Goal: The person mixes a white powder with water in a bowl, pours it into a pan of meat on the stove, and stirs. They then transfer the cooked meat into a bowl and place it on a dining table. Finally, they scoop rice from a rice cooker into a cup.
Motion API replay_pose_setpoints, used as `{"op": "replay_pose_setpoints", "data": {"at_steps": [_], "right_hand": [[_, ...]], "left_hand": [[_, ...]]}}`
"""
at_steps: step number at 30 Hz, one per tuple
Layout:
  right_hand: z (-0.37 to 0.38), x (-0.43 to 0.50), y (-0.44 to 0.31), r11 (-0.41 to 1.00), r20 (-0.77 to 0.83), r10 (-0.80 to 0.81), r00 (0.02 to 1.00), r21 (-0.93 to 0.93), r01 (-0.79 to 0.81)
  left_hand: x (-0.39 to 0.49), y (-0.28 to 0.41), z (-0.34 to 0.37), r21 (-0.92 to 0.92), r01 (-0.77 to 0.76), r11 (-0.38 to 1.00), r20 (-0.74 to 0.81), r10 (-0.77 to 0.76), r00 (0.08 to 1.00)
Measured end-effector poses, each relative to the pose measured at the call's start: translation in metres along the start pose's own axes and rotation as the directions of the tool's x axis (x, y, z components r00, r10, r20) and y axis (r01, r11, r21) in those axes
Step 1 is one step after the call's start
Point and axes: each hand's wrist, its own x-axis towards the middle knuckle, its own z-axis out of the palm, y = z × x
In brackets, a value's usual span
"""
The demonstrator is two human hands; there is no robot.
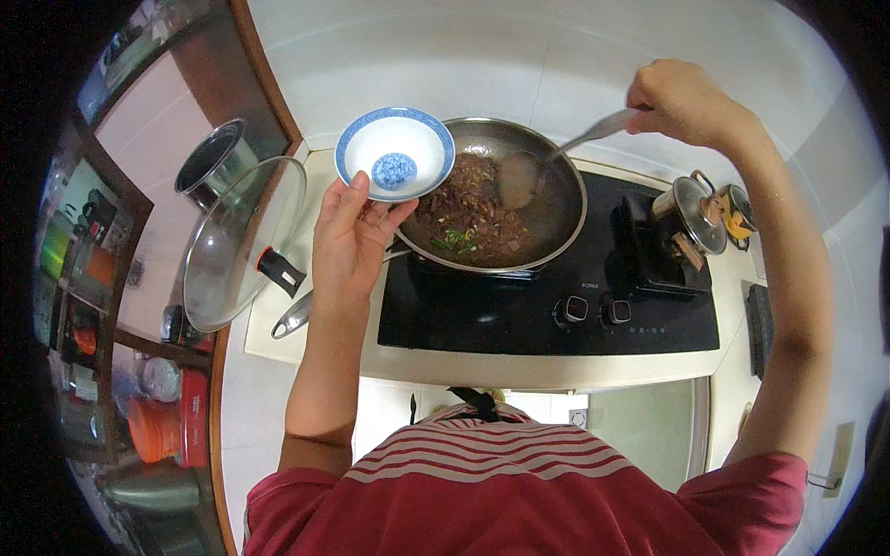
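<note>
My left hand (358, 233) grips a small white bowl with a blue patterned rim (394, 154) and holds it tilted above the left edge of a frying pan (560, 226). No food shows inside the bowl. Dark cooked meat strips (462, 205) with bits of chopped green (455, 240) lie in the pan, mostly toward its left side. My right hand (678, 103), raised at the upper right, is closed around the handle of a metal spatula (601, 128). The spatula's broad blade (519, 179) rests in or just above the food; which one I cannot tell.
The pan stands on a black gas cooktop (480, 313) with two knobs (575, 308). Left of it, a glass lid (243, 243) leans near a steel pot (219, 163). Lidded pots (688, 215) stand at the right. Shelves with red containers (153, 427) line the left.
</note>
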Motion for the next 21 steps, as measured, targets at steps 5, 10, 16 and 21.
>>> {"op": "replay_pose_setpoints", "data": {"at_steps": [5,10,16,21], "right_hand": [[0.003,0.0,0.036,0.956,0.371,0.257,0.892,0.036,-0.291],[0.056,0.002,0.03,0.883,0.331,0.289,0.898,0.269,-0.384],[0.048,0.007,-0.024,0.987,-0.034,-0.068,0.997,0.143,0.072],[-0.004,-0.012,-0.027,0.999,0.025,-0.041,0.999,0.006,0.041]], "left_hand": [[-0.002,0.001,-0.002,-0.007,-0.002,1.0,-0.014,0.002,1.0],[-0.004,0.002,-0.001,0.012,-0.009,1.0,-0.044,0.01,0.999],[-0.004,0.004,0.0,0.003,-0.005,1.0,-0.031,0.005,1.0],[-0.003,0.001,-0.004,-0.001,0.001,1.0,-0.003,-0.001,1.0]]}}
